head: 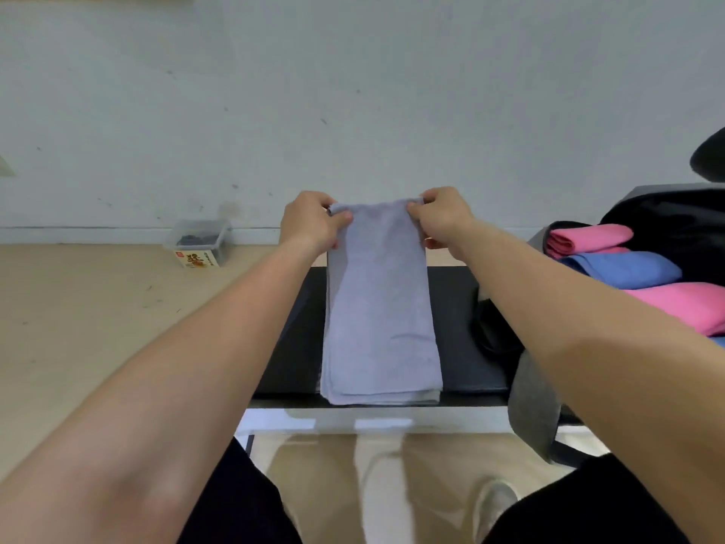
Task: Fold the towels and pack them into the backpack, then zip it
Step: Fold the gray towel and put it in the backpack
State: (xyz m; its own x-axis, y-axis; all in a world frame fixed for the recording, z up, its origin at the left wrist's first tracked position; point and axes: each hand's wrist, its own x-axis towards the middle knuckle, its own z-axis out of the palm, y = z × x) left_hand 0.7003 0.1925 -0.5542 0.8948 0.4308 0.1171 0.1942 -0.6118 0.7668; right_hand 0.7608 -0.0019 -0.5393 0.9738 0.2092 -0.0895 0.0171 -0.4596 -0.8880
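Pinching the far corners of a grey towel (378,308), the left hand (310,225) and the right hand (443,219) each hold the cloth between thumb and curled fingers (416,209). The towel is folded into a long narrow strip. Its long axis runs straight from the fingers back toward the person, the far end raised in the grip and the near end lying in layered edges on a black padded bench (459,347). To the right of the fingers, a black backpack (674,217) stands open at the bench's end, with a rolled pink towel (588,237), a blue towel (627,268) and a second pink towel (682,308) stacked at its mouth. Beyond the fingers rises a scuffed white wall (353,92), and a pale wooden floor (98,308) spreads to their left. There, against the wall, sits a clear plastic box (200,233) with a yellow label (196,259); its red characters are too blurred to read.
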